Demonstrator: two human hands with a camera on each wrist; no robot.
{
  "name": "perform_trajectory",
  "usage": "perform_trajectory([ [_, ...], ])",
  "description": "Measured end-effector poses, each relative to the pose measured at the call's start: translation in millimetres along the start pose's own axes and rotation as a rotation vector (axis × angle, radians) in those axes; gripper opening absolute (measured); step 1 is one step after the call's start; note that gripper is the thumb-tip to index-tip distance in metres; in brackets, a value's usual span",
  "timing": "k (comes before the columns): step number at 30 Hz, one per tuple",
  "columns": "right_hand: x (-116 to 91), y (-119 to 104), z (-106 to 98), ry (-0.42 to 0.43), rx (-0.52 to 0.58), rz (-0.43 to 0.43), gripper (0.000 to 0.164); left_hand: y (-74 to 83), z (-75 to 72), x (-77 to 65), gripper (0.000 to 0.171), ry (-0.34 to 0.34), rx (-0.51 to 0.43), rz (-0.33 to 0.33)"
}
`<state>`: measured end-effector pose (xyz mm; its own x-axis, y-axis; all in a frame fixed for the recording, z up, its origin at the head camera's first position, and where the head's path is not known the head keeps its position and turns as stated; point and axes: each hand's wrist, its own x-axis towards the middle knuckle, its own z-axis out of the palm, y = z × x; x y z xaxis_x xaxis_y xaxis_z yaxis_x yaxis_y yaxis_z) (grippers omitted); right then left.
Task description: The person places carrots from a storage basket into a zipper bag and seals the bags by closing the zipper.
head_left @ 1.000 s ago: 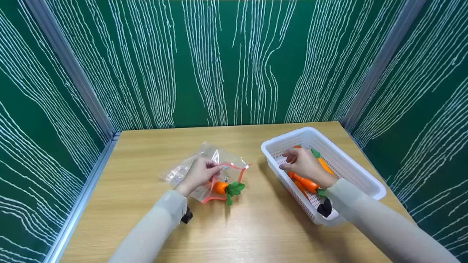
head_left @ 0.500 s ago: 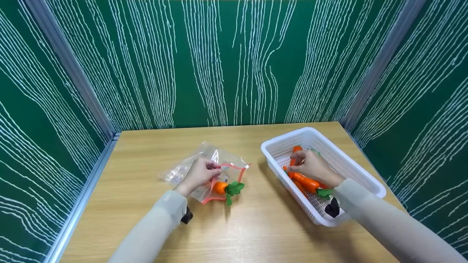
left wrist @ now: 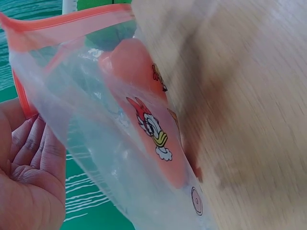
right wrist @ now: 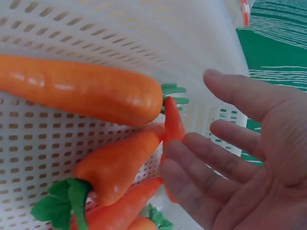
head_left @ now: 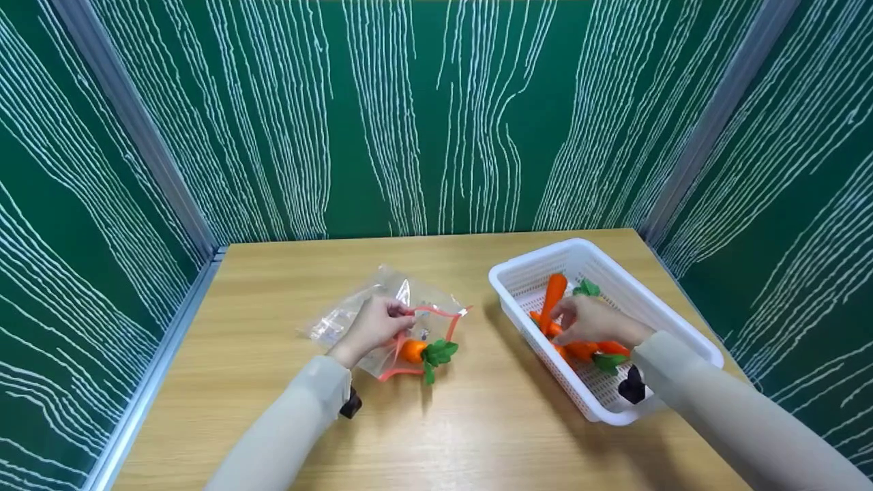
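My left hand (head_left: 376, 326) pinches the red-edged mouth of a clear zip bag (left wrist: 96, 129) printed with cartoon ducks. Inside the bag lies an orange toy carrot (left wrist: 132, 67), its green leaves (head_left: 440, 351) sticking out of the opening. My right hand (head_left: 592, 320) is down inside a white plastic basket (head_left: 501, 286), above several toy carrots. The right wrist view shows its thumb apart from loosely bent fingers, with nothing held. Its fingertips overlap a slim red carrot (right wrist: 171, 122). A large orange carrot (right wrist: 86, 88) and a shorter carrot (right wrist: 120, 163) lie close by.
Both the bag and the basket rest on a wooden table (head_left: 436, 436). Green panels (head_left: 436, 136) with white wavy lines enclose its back and sides. Under each sleeve a dark wrist camera (head_left: 631, 386) sticks out, the right one over the basket's near rim.
My right hand has drawn slightly toward the near right within the basket, uncovering more of the upright-looking carrot and the green leaves behind it. The left hand and the bag hold still.
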<state>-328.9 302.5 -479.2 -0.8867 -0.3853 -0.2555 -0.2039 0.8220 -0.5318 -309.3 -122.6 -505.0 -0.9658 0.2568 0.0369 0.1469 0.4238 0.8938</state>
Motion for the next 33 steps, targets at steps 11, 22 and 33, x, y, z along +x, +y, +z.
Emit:
perform_trajectory([
  [11, -1.4, 8.0, 7.1, -0.14, -0.023, 0.027, 0.054, -2.3, 0.8, 0.4, 0.011, -0.004, 0.012, -0.015],
  [22, 1.6, 11.6, 18.5, -0.202, 0.011, 0.112, 0.049, -1.9, 0.8, -0.9, 0.016, -0.013, 0.023, -0.01],
  [33, 9.8, 11.8, 24.8, -0.18, -0.092, 0.058, 0.044, -0.5, 1.7, -1.6, 0.012, -0.011, 0.007, -0.003],
])
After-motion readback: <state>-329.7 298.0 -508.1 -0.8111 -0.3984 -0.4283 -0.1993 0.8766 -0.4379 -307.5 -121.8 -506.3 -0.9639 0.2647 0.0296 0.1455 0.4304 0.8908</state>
